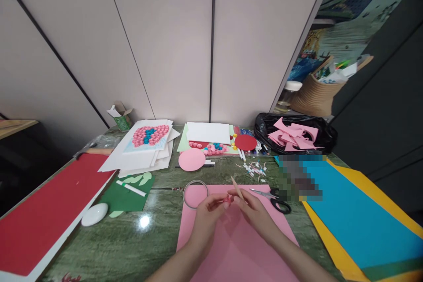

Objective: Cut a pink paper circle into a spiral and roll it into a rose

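Over a pink sheet (238,246), my left hand (205,220) pinches a small red-pink curled paper piece (227,200), like a rolled paper rose. My right hand (259,217) is closed round a pale wooden pointed stick (236,186), tip pointing up and away, and its fingertips meet the paper piece. A grey ring (184,199) lies by my left hand, partly on the sheet. To the right of my right hand rest black-handled scissors (279,202). The fingers hide part of the paper piece.
Behind lie paper scraps (256,168), a pink paper disc (191,160), a red disc (246,142) and several rolled flowers (216,148). Left are a flower picture (150,135), green paper (132,200) and a white oval object (94,214). Blue sheets (360,211) and a black bag (264,123) stand right.
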`<state>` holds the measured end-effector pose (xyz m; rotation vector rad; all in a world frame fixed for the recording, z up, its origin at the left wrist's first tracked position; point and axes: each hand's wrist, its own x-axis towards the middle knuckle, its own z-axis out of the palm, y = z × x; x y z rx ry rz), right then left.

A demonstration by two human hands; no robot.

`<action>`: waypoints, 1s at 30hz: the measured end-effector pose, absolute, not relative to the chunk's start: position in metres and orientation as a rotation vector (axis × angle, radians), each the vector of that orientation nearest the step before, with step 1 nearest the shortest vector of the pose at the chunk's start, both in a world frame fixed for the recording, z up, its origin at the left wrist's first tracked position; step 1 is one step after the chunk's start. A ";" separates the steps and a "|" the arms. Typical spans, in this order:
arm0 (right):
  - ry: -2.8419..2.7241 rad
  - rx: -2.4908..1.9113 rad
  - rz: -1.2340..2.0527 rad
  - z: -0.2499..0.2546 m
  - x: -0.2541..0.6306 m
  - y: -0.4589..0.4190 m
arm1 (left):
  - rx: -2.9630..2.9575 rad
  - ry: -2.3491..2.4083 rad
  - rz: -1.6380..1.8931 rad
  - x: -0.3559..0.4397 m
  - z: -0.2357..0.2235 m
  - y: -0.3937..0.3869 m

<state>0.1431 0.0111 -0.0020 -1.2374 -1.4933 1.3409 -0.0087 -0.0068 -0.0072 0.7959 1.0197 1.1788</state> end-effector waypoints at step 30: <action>-1.500 -1.232 1.374 -0.003 0.145 0.010 | 0.728 0.993 1.106 -0.007 -0.006 -0.006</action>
